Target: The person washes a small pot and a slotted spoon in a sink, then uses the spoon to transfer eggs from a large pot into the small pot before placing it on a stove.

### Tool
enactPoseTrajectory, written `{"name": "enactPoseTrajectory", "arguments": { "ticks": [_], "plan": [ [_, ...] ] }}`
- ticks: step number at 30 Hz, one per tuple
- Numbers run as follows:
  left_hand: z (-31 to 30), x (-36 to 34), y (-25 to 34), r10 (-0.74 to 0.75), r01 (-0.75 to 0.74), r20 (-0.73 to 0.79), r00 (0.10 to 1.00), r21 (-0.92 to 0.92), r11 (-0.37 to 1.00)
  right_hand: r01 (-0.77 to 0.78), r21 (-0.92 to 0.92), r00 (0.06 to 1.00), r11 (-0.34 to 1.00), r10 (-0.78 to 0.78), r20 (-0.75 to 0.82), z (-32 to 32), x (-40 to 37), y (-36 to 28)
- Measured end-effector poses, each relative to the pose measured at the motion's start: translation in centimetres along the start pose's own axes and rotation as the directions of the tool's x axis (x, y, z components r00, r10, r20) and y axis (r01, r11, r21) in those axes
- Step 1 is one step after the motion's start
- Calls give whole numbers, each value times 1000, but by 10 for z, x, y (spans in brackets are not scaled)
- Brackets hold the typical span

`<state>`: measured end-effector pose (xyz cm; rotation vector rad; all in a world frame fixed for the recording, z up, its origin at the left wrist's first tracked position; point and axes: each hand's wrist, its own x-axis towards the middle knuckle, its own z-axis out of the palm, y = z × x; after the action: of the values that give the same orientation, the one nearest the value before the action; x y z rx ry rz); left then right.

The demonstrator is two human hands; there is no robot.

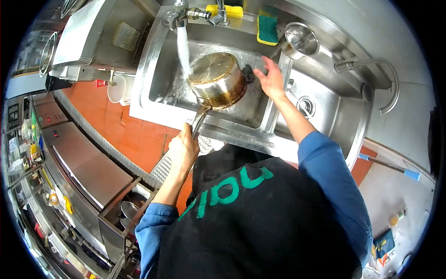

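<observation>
My left hand (182,148) is closed round the long handle of a metal saucepan (223,90). The pan is tipped over the left sink basin (167,83), its brown-stained base facing up. Water (183,51) pours from the tap (180,17) beside the pan's left edge. At the pan's right side is a dark scouring pad (247,73). My right hand (272,80) is just to the right of that pad, fingers apart and stretched toward it.
A green and yellow sponge (267,30) lies on the back rim, with a yellow sponge (231,10) behind the taps. A steel pot (301,40) stands at the back of the right basin (320,116). Red tiled floor (134,135) and a steel counter (88,162) are to the left.
</observation>
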<state>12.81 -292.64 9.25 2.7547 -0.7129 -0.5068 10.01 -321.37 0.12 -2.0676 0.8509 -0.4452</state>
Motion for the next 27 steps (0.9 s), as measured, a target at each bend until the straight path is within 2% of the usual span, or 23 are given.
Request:
{"name": "enactPoseTrajectory", "arguments": {
  "ticks": [1,3,4,5,6,7,8,9,10,11,13,14,15,17,19,20,21,23,25,26,27],
  "plan": [
    [-2,-4,5,19,-20,-14,1000,-87,996,-3,-3,1000,1000,3,-9,-6,-2,6],
    [4,-8,7,95,-96,-18,995,-282,955,20,167,996,986,-5,-94,-27,-7,25],
    [2,-11,14,78,-51,63,995,-352,935,-18,108,993,994,30,-114,-44,-21,21],
    [2,-14,19,118,-84,58,991,-409,909,-39,109,985,993,56,-162,-61,-38,17],
    [3,-17,24,175,-133,37,984,-506,852,-220,315,956,923,269,-120,-82,-63,-18],
    [3,-17,28,233,-181,10,972,-596,782,-373,504,890,779,454,-43,-98,-83,-48],
    [-1,-16,33,268,-207,12,963,-602,771,-327,440,928,836,371,-17,-104,-100,-23],
    [-9,-15,38,283,148,320,904,-856,495,-276,374,957,885,291,19,-110,-116,4],
    [-17,-16,45,402,548,566,720,-819,171,-324,381,946,866,299,125,-119,-134,-16],
    [-25,-18,57,424,546,566,707,-818,181,-359,415,929,836,275,249,-122,-148,-24],
    [-34,-27,79,550,647,529,647,-762,-28,-427,454,878,782,238,416,-124,-171,-47],
    [-19,-28,79,582,604,524,621,-794,70,-466,521,849,715,195,491,-125,-177,-63],
    [-18,-34,88,605,591,510,612,-803,79,-524,574,821,629,192,538,-120,-186,-61],
    [-8,-40,101,672,651,505,541,-758,44,-495,692,850,526,127,511,-121,-193,-81],
    [5,-46,118,666,704,540,514,-710,32,-424,660,843,620,3,539,-125,-184,-78],
    [11,-48,132,646,705,557,521,-708,43,-436,695,865,571,55,498,-134,-182,-82],
    [16,-48,147,627,710,579,521,-702,58,-523,669,829,528,134,543,-145,-178,-82],
    [41,-42,172,656,709,574,491,-700,82,-495,722,858,484,139,495,-164,-170,-63],
    [61,-40,204,682,716,572,455,-691,101,-560,705,826,435,227,516,-184,-165,-31],
    [68,-40,223,675,608,556,485,-769,197,-564,720,826,404,262,500,-199,-164,-20],
    [74,-37,239,672,482,532,515,-828,287,-552,796,825,249,300,478,-205,-167,5]
  ]
}}
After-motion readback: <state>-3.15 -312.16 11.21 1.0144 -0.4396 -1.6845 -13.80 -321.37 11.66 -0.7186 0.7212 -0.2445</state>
